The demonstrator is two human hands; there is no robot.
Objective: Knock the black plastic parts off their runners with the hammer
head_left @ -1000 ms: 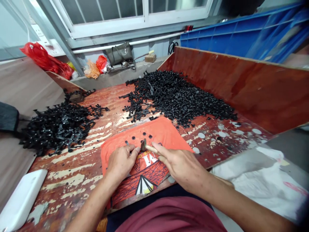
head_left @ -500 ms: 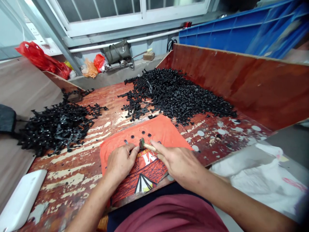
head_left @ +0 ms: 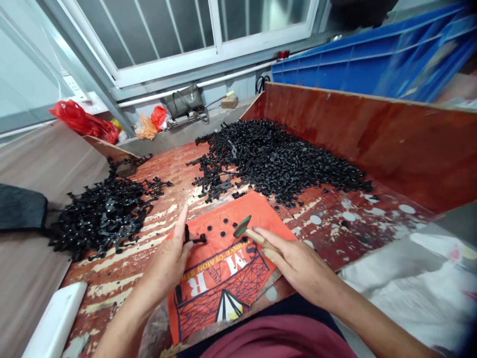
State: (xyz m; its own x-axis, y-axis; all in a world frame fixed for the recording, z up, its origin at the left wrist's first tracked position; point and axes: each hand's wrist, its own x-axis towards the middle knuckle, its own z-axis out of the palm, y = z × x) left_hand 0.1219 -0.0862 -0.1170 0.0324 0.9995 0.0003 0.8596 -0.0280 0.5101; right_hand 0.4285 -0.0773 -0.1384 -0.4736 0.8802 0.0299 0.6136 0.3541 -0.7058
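My right hand (head_left: 301,263) is closed round the wooden handle of a small tool (head_left: 244,227) with a flat, dark green head, held just above the orange cloth. At the cloth's left side is my left hand (head_left: 167,263). Its index finger points up and away, while a black two-ended part (head_left: 196,237) sits between thumb and finger. Printed letters and a tent-like picture cover the near half of the orange cloth (head_left: 257,206). Several small round black pieces (head_left: 222,233) lie on it between my hands.
A large heap of black parts (head_left: 268,154) lies beyond the cloth, and a smaller heap (head_left: 104,214) to the left. A brown board (head_left: 354,129) walls the right side, with blue crates (head_left: 335,64) behind. A white device (head_left: 55,323) lies at front left.
My left hand has moved left, away from the tool, with its index finger now stretched out. The tool has lifted and shifted right. More round black pieces show on the cloth. The view has tilted.
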